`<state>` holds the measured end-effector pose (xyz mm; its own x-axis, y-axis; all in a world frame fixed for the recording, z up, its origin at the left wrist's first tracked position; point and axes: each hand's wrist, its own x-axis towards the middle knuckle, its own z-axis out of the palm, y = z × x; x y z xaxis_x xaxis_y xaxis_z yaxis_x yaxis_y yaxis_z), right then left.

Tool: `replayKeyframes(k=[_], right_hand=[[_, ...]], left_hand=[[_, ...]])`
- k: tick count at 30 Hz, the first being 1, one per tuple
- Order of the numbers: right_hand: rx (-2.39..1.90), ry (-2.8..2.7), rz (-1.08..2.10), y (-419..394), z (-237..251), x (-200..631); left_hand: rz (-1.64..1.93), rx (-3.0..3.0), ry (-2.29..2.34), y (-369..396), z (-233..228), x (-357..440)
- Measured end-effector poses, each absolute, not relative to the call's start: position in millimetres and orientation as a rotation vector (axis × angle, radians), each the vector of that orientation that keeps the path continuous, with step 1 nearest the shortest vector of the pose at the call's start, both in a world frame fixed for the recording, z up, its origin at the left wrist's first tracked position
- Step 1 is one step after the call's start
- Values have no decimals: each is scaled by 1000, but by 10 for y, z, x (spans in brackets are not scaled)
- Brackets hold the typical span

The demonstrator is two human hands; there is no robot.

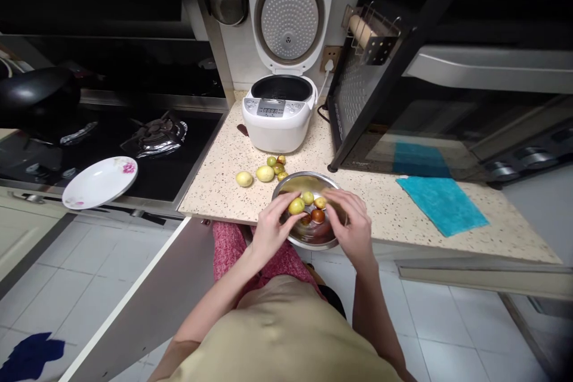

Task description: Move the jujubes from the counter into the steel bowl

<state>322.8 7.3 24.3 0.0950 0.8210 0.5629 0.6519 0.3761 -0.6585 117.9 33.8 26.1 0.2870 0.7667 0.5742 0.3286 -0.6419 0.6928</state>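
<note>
A steel bowl [301,182] sits at the front edge of the speckled counter [215,185], with several small green and brown jujube fruits in it. My left hand [270,228] pinches a yellow-green fruit [296,206] over the bowl. My right hand [351,224] reaches in from the right, its fingertips beside a brown fruit [318,215] and another green fruit [320,202]; whether it grips one is unclear. Several more fruits [265,173] lie on the counter just behind the bowl.
A white rice cooker [277,113] stands open at the back. A flowered plate [101,182] hangs over the edge of the gas stove [154,134] at left. A teal cloth [441,203] lies at right, below a black rack [358,89].
</note>
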Motion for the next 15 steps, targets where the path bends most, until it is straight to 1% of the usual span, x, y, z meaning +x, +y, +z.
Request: replayKeyframes(k=[5,9,15], right_hand=[[-1293,-1674,421,-51,329,2847],[-1306,-1632,518,-26,284,2827],[-1480,-1539,356,141,222,3139]], left_hand=[[1321,2187,934,215,47,1220],[1284,2197,932,204,-8,1188],[1281,2212,968,205,63,1080]])
